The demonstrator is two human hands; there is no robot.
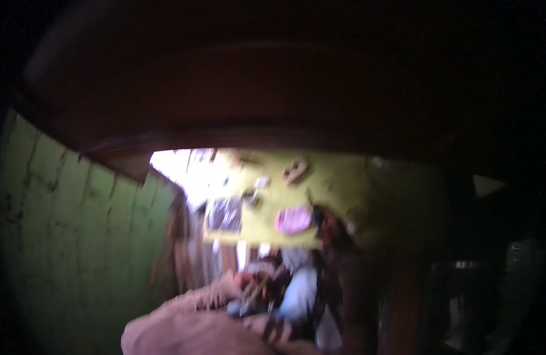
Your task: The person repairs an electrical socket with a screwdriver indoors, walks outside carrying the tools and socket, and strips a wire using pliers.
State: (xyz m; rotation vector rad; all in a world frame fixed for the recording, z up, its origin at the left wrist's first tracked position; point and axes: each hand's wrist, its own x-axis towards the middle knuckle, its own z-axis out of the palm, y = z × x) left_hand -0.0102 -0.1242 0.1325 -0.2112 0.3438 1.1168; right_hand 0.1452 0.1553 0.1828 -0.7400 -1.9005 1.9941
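Observation:
My right hand [334, 229] reaches over the yellow-green tabletop [338, 198], with its fingers closed around a small dark thing [317, 216] that I cannot make out. Just left of it lies a pink oval object [294, 219], close to or touching the dark thing. A pinkish-brown sleeve [184, 325] extends along my left arm. At its end my left hand [246, 280] shows as a blurred reddish patch below the table edge, and its fingers cannot be told apart.
A dark panel in shiny wrap [225, 213] lies at the table's left corner. A tan block with dark holes [295, 171] sits farther back, with small items around it. Green plank wall [83, 236] stands at left. A dark brown curved shape [273, 94] covers the top.

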